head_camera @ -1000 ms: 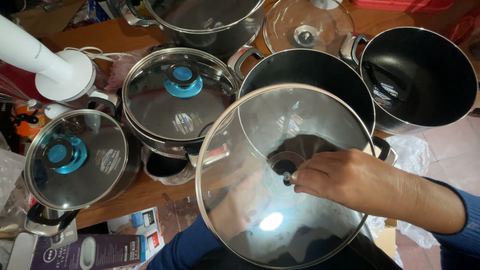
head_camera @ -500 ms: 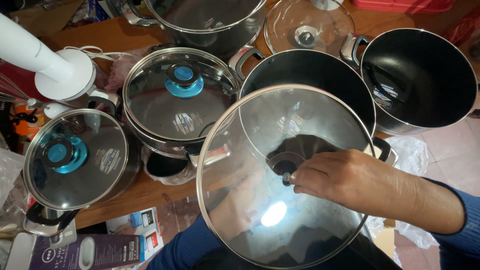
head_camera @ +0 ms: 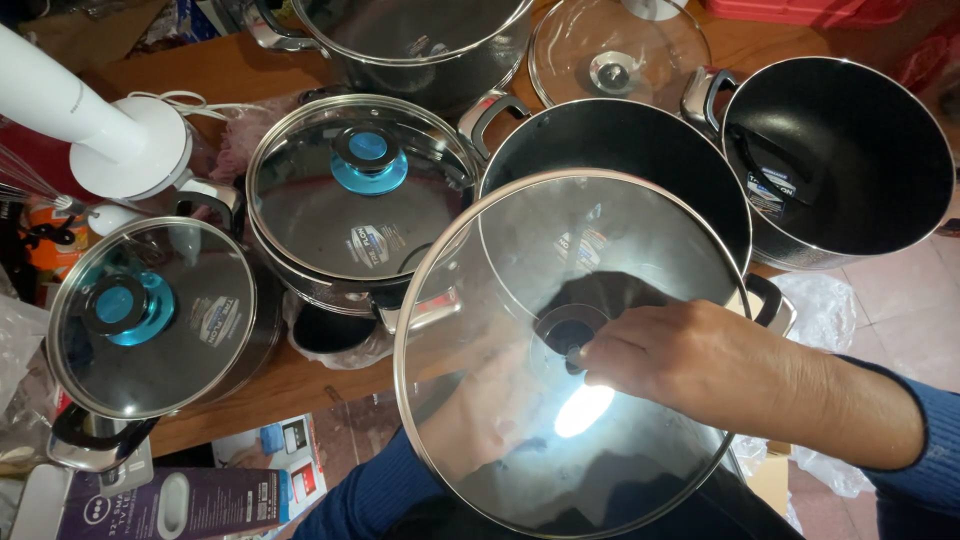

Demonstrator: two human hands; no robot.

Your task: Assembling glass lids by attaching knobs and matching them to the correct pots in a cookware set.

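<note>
Right now the big glass lid (head_camera: 575,350) fills the lower middle of the frame, tilted a little and held up above the counter (head_camera: 240,75). Its steel rim is bright, and a white glare sits low on the glass. Right hand (head_camera: 690,365) comes in from the lower right, blue sleeve (head_camera: 925,450) at the wrist, forearm angled up and left. Its fingertips (head_camera: 590,352) pinch at the dark round fitting (head_camera: 567,328) in the lid's centre, so that grip is closed on a small part there; what that part is, I cannot tell. Left hand (head_camera: 480,410) is under the lid, seen only through the glass, palm spread against the underside, blue arm rising from the bottom edge. Whether its fingers curl round anything is unclear through the glare.

Just behind the lid, an open black pot (head_camera: 620,150) with a steel handle. To the upper right, a second open black pot (head_camera: 840,160), just beside the first. Left of centre, a covered pot with a blue knob (head_camera: 368,160). At the lower left, a smaller covered pot (head_camera: 150,320), also blue-knobbed. Along the top edge, another large pot and a loose glass lid (head_camera: 615,55) lying flat. A white appliance (head_camera: 110,135) stands at the upper left. The counter is brown wood, crowded; pinkish floor tiles (head_camera: 900,290) show at the right, and a purple box (head_camera: 170,500) sits at the bottom left.
</note>
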